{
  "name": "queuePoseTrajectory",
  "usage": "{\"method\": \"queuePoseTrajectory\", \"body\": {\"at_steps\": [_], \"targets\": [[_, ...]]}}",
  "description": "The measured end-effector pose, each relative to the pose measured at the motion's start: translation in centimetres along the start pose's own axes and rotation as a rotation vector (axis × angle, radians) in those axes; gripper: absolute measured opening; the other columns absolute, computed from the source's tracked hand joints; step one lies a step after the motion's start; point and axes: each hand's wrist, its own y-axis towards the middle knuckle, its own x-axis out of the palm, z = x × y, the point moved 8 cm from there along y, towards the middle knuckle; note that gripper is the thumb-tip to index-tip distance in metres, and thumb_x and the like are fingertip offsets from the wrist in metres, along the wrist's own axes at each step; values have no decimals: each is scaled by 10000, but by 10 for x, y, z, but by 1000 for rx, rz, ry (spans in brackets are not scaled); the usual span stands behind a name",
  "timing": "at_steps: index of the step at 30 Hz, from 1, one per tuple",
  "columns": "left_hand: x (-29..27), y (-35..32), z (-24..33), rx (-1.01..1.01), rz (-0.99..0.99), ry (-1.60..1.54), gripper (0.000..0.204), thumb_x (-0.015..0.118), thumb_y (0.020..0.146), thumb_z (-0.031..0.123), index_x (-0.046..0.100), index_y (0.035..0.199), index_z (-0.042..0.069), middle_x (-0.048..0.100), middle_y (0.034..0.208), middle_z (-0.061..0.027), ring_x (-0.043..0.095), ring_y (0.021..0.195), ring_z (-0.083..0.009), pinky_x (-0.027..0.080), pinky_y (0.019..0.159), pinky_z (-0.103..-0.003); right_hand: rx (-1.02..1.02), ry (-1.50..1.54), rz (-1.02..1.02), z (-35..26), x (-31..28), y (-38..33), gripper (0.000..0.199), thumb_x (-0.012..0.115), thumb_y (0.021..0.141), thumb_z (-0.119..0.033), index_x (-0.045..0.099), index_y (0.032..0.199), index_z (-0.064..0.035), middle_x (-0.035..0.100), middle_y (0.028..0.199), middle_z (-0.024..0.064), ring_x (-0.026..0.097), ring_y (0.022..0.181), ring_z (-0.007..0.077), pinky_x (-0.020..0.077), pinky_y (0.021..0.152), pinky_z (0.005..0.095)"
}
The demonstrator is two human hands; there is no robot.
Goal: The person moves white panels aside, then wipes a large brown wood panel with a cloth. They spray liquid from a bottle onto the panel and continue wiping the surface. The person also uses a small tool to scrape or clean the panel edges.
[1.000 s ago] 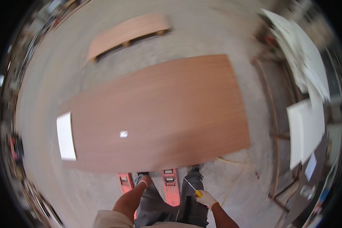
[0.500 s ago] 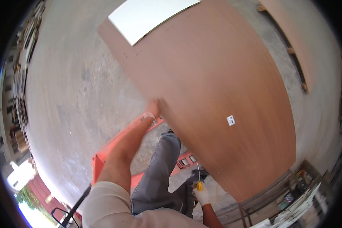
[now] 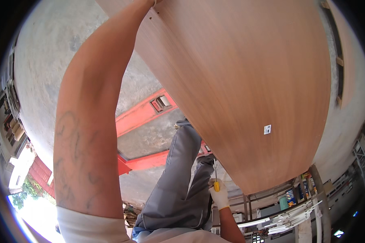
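My left arm (image 3: pixel 91 109) reaches far forward across the near left edge of a large brown wood-grain board (image 3: pixel 239 101). Only the wrist end of my left hand (image 3: pixel 155 2) shows at the top rim, with a pale band around it; its fingers are cut off. Low down beside the board's near corner, my right hand (image 3: pixel 220 197) wears a white glove. It is closed around the yellow handle of a screwdriver (image 3: pixel 216 186), whose thin shaft points up and away from me. A small white label (image 3: pixel 267 129) is stuck on the board.
Red pallet-jack forks (image 3: pixel 140 113) lie under the board, by my grey-trousered legs (image 3: pixel 178 162). A rack with white strips (image 3: pixel 296 218) stands at the lower right. Another board (image 3: pixel 355 56) is at the far right, and stacked materials (image 3: pixel 12 97) line the left.
My left hand has slid forward from the board's left edge to the top rim of the view. The view has shifted, and the white panel is out of sight. My right hand keeps the screwdriver.
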Motion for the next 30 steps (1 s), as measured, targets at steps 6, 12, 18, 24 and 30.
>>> {"method": "queuePoseTrajectory", "body": {"at_steps": [6,12,18,24,30], "targets": [[-16,-15,84,-90,10,-126,694,517,947,452,306,1537,154,265,1592,-201,238,1456,-450,289,1130,-621,-25,-173,-7,-29,23,-8,372,587,791,32,612,1152,-54,709,1015,104,702,887,194,549,838,320],[-15,-4,77,-13,-37,-72,709,520,932,456,353,1494,57,363,1525,-232,366,1389,-436,368,1095,-546,31,11,239,0,2,9,415,513,772,102,568,1163,-23,685,1103,103,695,1047,211,539,885,331],[3,10,62,139,110,47,568,527,928,316,453,1409,23,451,1453,-230,463,1311,-408,423,1043,-522,85,296,265,-16,-28,35,431,475,795,146,511,1203,12,617,1207,122,672,1057,239,525,893,309],[0,16,88,228,43,156,312,504,940,197,716,1125,63,638,1266,-173,581,1201,-342,457,981,-497,93,111,160,-37,-6,32,453,469,789,143,548,1217,17,646,1192,133,695,1038,243,539,854,300],[-9,-21,79,1,42,-114,277,537,942,185,741,1112,106,669,1186,-149,599,1121,-325,476,842,-473,35,-107,40,-50,11,35,486,444,763,140,578,1201,-22,666,1151,114,705,1032,242,536,777,275]]}}
